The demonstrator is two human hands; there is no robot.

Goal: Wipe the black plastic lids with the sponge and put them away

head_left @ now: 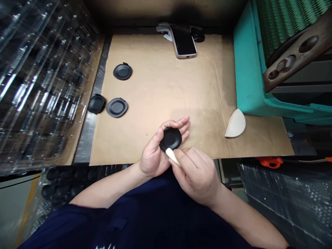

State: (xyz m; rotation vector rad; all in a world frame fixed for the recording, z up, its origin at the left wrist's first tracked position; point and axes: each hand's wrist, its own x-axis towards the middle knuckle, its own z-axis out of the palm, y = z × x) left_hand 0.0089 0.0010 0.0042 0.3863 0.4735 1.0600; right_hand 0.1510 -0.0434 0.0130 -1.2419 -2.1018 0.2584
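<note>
My left hand (153,155) cradles a round black plastic cap (171,137) in its palm, with the thumb across the cap and the fingers curled behind it. My right hand (194,174) pinches a small cream-white tool (172,156), whose tip touches the cap's lower edge. Three similar black caps lie on the brown cardboard sheet (160,90) to the left: one (122,71) farther away, two (116,107) (96,103) closer together. A white half-round piece (235,123) rests on the cardboard to the right of my hands.
A phone (183,40) lies on the far edge of the cardboard beside a pale glove (163,31). A teal bin (246,62) stands at the right, and stacked clear plastic trays (44,79) fill the left. Under the near edge sit more black parts (62,183).
</note>
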